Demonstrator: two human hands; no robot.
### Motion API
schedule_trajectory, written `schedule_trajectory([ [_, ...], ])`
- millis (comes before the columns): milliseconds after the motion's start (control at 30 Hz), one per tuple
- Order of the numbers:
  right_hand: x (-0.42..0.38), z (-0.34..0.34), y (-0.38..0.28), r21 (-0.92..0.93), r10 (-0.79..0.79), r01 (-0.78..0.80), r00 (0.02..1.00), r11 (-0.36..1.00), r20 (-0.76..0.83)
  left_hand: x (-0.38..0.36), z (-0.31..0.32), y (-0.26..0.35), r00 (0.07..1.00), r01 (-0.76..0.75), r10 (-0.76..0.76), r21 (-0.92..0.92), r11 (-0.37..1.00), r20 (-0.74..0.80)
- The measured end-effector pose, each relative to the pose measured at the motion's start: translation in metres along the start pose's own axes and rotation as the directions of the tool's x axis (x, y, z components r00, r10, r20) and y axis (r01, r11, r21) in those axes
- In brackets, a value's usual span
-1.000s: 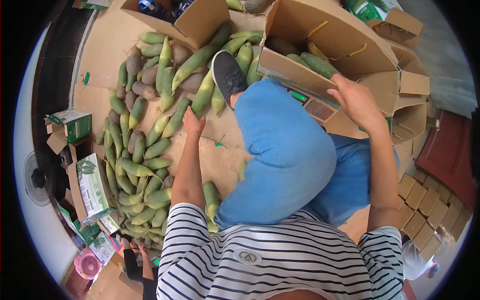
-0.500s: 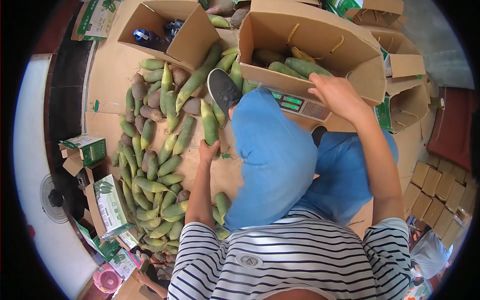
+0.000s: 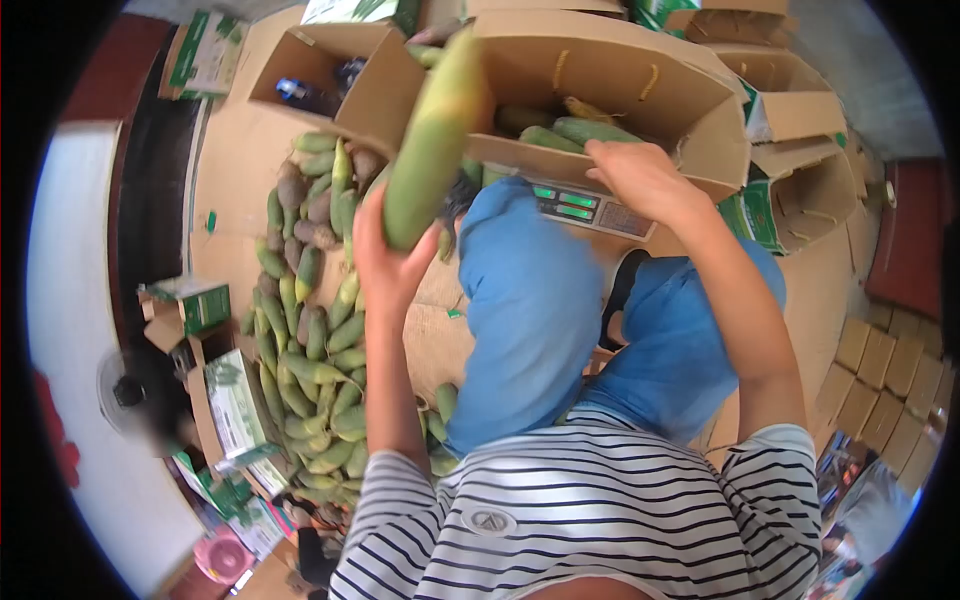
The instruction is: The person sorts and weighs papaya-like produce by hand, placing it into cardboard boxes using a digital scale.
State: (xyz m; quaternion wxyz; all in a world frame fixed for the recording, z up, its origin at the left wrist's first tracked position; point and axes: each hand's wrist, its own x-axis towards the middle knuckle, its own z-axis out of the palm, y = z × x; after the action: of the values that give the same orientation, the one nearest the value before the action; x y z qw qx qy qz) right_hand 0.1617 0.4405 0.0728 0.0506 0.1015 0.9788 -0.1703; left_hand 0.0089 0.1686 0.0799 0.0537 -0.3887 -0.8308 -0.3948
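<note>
My left hand [image 3: 385,245] is closed round the lower end of a large green radish [image 3: 430,150] with a yellowish tip. It is raised in front of the open cardboard box [image 3: 690,100], blurred by motion. Several green radishes [image 3: 570,132] lie inside that box. My right hand [image 3: 645,180] grips the box's near rim, fingers over the edge and thumb outside. Beneath the box, a scale [image 3: 570,203] shows lit green displays. Left of my knee lies a big heap of green radishes [image 3: 325,370], with darker purplish roots [image 3: 318,235] among them.
A smaller open box [image 3: 365,95] holding a blue-capped item stands at the back left. More open cartons [image 3: 805,200] are at the right, beside stacked brown boxes [image 3: 880,365]. A fan [image 3: 125,390], a pink basin [image 3: 222,557] and a person's arm [image 3: 310,550] are at the left.
My left hand has lifted the green radish from the heap's edge up toward the box. My right hand stays at the box rim. The view has shifted slightly.
</note>
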Motion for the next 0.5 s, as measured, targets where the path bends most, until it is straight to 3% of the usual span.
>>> schedule_trajectory([
  [100,-0.003,0.011,0.006,0.065,-0.005,0.01,0.997,0.998,-0.075,0.058,0.007,0.049,0.972,-0.149,0.157,-0.057,0.987,0.175],
  [167,-0.001,-0.005,-0.009,-0.035,0.048,-0.047,0.998,0.998,0.044,0.066,0.028,0.053,0.954,-0.284,0.286,-0.035,0.958,0.092],
  [233,0.0,-0.003,-0.007,-0.104,-0.044,0.046,0.999,0.994,0.024,0.056,0.038,0.045,0.964,-0.265,0.264,-0.02,0.964,-0.045],
  [300,0.0,-0.004,-0.009,-0.083,-0.031,0.032,0.999,0.996,0.019,0.026,0.042,0.017,0.99,-0.116,0.107,-0.089,0.989,-0.096],
  [367,-0.001,-0.002,-0.01,-0.094,-0.014,0.013,1.0,0.996,-0.011,-0.029,0.047,-0.022,0.983,0.184,-0.181,-0.153,0.971,0.034],
  [433,0.0,0.002,-0.007,-0.133,-0.009,0.011,1.0,0.991,0.017,-0.109,0.049,-0.067,0.917,0.326,-0.337,0.085,0.941,0.215],
  [500,0.0,0.001,-0.006,-0.133,-0.003,-0.001,1.0,0.991,-0.027,-0.21,0.048,-0.112,0.753,0.422,-0.532,0.337,0.842,0.388],
])
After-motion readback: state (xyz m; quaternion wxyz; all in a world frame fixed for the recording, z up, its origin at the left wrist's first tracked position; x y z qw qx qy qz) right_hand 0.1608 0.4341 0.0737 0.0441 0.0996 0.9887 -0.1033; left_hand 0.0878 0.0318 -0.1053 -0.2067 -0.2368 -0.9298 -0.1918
